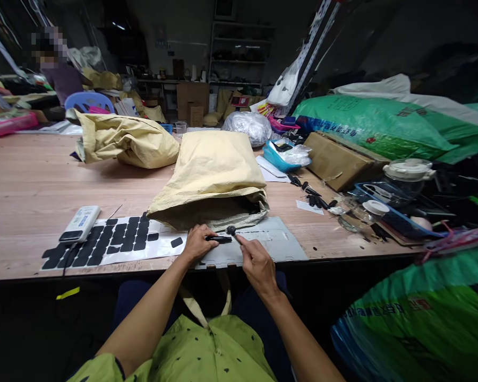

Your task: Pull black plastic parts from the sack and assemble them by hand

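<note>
Low over the grey board (279,239) at the table's front edge, my left hand (198,245) pinches a slim black piece (222,240) that points right. My right hand (258,265) grips a small black part with a round end (231,231) between thumb and forefinger, close to the left hand's piece. Just beyond both hands gapes the mouth of a cream woven sack (223,164), its inside dark. Left of my left hand lies a white sheet (141,254) with rows of black rounded-square pads (133,236); one loose pad (176,242) sits nearest the hand.
A white device (80,224) with a cable rests at the left. Another cream sack (131,140) lies behind it. To the right are loose black parts (316,201), a blue tray (398,212), a cardboard box (342,159) and green sacks (374,124). A person (61,77) sits far left.
</note>
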Demonstrator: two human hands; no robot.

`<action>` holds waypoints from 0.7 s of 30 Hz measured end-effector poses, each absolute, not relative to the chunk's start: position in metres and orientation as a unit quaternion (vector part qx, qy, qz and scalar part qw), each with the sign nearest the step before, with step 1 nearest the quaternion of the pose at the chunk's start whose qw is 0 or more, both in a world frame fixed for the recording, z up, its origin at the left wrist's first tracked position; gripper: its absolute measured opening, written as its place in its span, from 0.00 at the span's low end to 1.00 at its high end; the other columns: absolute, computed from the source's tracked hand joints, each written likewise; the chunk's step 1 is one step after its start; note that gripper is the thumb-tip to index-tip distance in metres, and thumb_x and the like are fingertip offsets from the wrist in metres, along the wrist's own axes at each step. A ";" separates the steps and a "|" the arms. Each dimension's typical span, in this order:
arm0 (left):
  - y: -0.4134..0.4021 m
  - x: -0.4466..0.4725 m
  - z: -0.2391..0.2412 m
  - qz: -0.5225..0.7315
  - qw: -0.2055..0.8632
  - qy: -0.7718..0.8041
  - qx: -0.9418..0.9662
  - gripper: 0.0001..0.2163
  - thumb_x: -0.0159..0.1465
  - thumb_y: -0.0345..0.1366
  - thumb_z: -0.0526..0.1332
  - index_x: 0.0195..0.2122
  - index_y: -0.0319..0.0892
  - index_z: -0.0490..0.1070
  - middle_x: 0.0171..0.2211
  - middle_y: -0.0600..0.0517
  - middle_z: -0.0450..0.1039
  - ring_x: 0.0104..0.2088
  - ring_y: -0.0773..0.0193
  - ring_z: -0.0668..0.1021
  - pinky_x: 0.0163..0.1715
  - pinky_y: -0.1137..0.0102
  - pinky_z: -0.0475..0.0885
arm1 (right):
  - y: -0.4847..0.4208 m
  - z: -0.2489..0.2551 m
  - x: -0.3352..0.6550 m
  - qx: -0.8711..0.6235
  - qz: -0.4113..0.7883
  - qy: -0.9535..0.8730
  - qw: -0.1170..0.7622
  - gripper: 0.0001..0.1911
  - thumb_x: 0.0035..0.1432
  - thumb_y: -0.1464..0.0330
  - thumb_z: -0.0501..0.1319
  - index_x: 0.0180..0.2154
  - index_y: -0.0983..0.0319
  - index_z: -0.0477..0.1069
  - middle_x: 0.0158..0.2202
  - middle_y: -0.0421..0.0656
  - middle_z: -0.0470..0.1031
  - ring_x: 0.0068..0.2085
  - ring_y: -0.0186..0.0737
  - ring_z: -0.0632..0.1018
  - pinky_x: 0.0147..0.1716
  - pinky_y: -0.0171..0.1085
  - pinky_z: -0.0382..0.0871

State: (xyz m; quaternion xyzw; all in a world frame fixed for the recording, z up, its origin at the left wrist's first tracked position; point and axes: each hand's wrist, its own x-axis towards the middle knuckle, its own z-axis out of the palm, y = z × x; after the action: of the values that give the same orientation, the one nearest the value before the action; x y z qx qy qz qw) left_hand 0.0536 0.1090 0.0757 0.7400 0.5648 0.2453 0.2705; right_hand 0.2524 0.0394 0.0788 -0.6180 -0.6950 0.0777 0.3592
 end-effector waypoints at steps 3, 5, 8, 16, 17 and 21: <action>0.108 0.054 0.078 0.245 0.271 0.567 0.738 0.10 0.55 0.35 0.69 0.40 0.49 0.82 0.37 0.53 0.76 0.43 0.57 0.73 0.48 0.62 0.66 | 0.063 0.083 0.264 -0.640 0.035 -0.679 0.359 0.21 0.66 0.69 0.50 0.56 0.55 0.73 0.38 0.44 0.74 0.41 0.39 0.73 0.41 0.35 0.65; 0.108 0.054 0.079 0.239 0.270 0.569 0.739 0.10 0.56 0.37 0.69 0.40 0.48 0.82 0.37 0.53 0.76 0.44 0.56 0.73 0.48 0.62 0.65 | 0.081 0.081 0.273 -0.665 0.012 -0.672 0.327 0.21 0.64 0.71 0.52 0.54 0.56 0.74 0.36 0.44 0.74 0.40 0.39 0.72 0.40 0.35 0.63; 0.108 0.053 0.079 0.233 0.270 0.567 0.743 0.10 0.57 0.39 0.68 0.40 0.47 0.82 0.38 0.52 0.76 0.43 0.57 0.73 0.47 0.62 0.65 | 0.101 0.070 0.282 -0.687 -0.013 -0.673 0.275 0.20 0.62 0.73 0.53 0.50 0.56 0.77 0.34 0.44 0.72 0.38 0.39 0.69 0.37 0.36 0.59; 0.109 0.049 0.079 0.212 0.273 0.547 0.762 0.11 0.65 0.43 0.59 0.37 0.47 0.80 0.40 0.52 0.75 0.44 0.57 0.72 0.47 0.62 0.62 | 0.104 0.052 0.280 -0.690 -0.061 -0.672 0.261 0.18 0.62 0.72 0.55 0.50 0.53 0.76 0.36 0.44 0.71 0.37 0.39 0.64 0.36 0.37 0.52; 0.110 0.049 0.081 0.211 0.275 0.544 0.764 0.12 0.66 0.43 0.58 0.37 0.47 0.80 0.40 0.52 0.75 0.45 0.57 0.72 0.47 0.62 0.62 | 0.104 0.052 0.280 -0.692 -0.061 -0.671 0.259 0.18 0.62 0.72 0.55 0.50 0.53 0.76 0.36 0.44 0.71 0.37 0.39 0.64 0.36 0.38 0.52; 0.106 0.046 0.084 0.209 0.272 0.530 0.776 0.12 0.66 0.42 0.57 0.34 0.47 0.79 0.41 0.51 0.75 0.44 0.57 0.71 0.48 0.62 0.62 | 0.104 0.054 0.280 -0.693 -0.060 -0.673 0.251 0.18 0.62 0.72 0.56 0.50 0.53 0.76 0.36 0.43 0.71 0.38 0.39 0.64 0.35 0.37 0.52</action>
State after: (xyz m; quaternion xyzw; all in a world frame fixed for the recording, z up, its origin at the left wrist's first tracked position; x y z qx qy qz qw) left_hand 0.0461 0.1056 0.0839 0.7755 0.5303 0.2088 0.2715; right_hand 0.2802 0.1042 0.0540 -0.6935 -0.6725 -0.0605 0.2512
